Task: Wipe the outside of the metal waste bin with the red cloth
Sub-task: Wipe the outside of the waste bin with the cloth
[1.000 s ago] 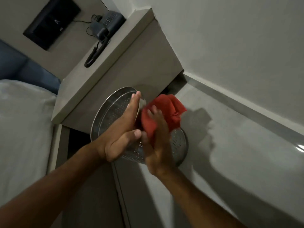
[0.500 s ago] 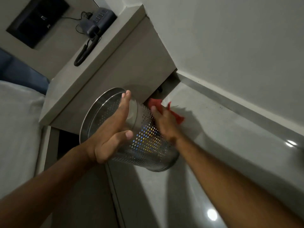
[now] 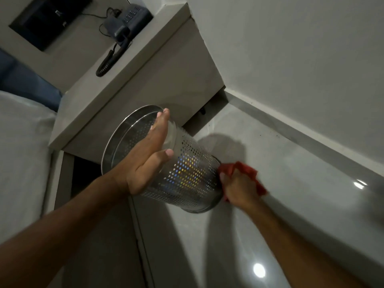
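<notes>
The metal waste bin [image 3: 187,173] is a perforated steel cylinder, tilted with its open rim toward the upper left and its base toward the lower right. My left hand [image 3: 149,159] lies flat against the bin's upper side near the rim, fingers straight, thumb out. My right hand [image 3: 239,190] is closed on the red cloth [image 3: 247,169] and presses it against the bin's base end. Most of the cloth is hidden behind that hand.
A grey bedside cabinet [image 3: 128,80] stands behind the bin, carrying a dark telephone [image 3: 126,19] with a coiled cord. A white bed [image 3: 20,152] is at the left. The glossy grey floor [image 3: 270,215] meets the wall at a skirting board [image 3: 311,142].
My right hand has carried the red cloth from the bin's far upper side down along the wall to the base end. The bin has tilted further, and my left hand stays near the rim.
</notes>
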